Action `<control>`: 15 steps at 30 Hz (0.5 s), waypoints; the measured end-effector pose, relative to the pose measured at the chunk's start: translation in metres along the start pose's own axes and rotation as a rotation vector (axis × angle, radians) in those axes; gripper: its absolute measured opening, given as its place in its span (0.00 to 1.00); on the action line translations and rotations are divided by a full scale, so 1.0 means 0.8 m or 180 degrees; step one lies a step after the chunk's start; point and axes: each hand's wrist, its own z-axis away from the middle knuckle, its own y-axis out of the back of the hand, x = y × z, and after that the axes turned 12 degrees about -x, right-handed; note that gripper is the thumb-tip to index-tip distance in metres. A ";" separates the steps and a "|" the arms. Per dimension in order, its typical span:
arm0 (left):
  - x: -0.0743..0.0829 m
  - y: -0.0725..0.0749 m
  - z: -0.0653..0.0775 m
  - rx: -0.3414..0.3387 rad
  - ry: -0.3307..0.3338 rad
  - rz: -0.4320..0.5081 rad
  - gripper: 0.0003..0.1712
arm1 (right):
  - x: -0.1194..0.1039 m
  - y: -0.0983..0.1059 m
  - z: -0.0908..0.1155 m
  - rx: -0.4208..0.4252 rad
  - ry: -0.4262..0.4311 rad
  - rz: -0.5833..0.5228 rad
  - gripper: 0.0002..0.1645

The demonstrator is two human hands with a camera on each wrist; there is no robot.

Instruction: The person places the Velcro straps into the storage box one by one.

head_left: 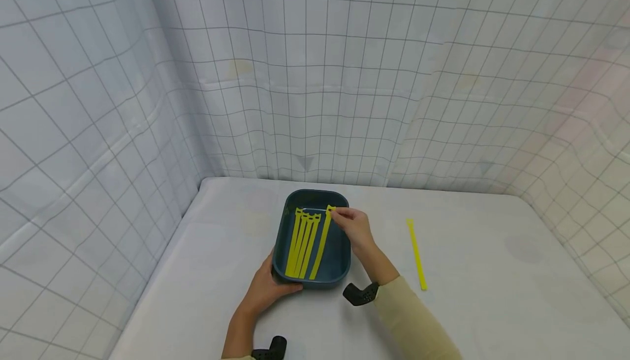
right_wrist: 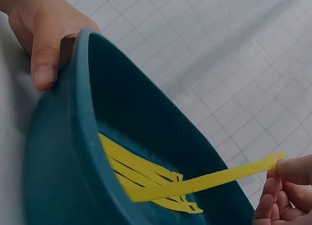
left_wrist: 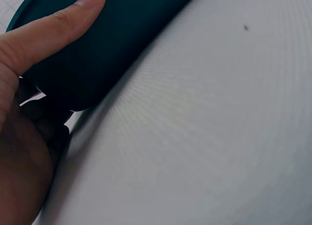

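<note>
A dark teal plastic bin (head_left: pixel 339 259) stands on the white table in front of me. My left hand (head_left: pixel 266 290) grips its near left corner, the thumb (left_wrist: pixel 73 20) lying along the outer wall and the other fingers round the side. Inside, several flat yellow cable straps (head_left: pixel 300 245) with slotted heads lie side by side toward the left. Between thumb and fingertips, my right hand (head_left: pixel 355 228) pinches the head of another yellow strap (right_wrist: pixel 219 178). That strap slants down into the bin, its tail over the near end of the others.
One yellow strap (head_left: pixel 416 253) lies by itself on the white table (head_left: pixel 492 272), right of the bin and beyond my right forearm. White curtains (head_left: pixel 315 75) with a dark grid enclose the table at the back and both sides.
</note>
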 end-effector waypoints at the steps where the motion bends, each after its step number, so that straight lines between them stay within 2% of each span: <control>1: 0.002 0.000 0.001 -0.0001 -0.0026 0.0002 0.63 | 0.000 -0.001 -0.001 0.0000 0.0004 0.0072 0.16; 4: 0.016 0.001 0.005 0.0001 -0.0043 0.0041 0.63 | 0.000 -0.004 -0.005 0.0024 -0.0008 0.0281 0.14; 9: 0.043 0.003 0.012 -0.0040 0.0054 0.0047 0.61 | 0.001 -0.008 -0.011 0.0077 0.0022 0.0513 0.11; 15: 0.049 0.005 0.014 -0.0098 0.0051 0.0031 0.61 | -0.001 -0.011 -0.014 0.0116 0.0013 0.0712 0.09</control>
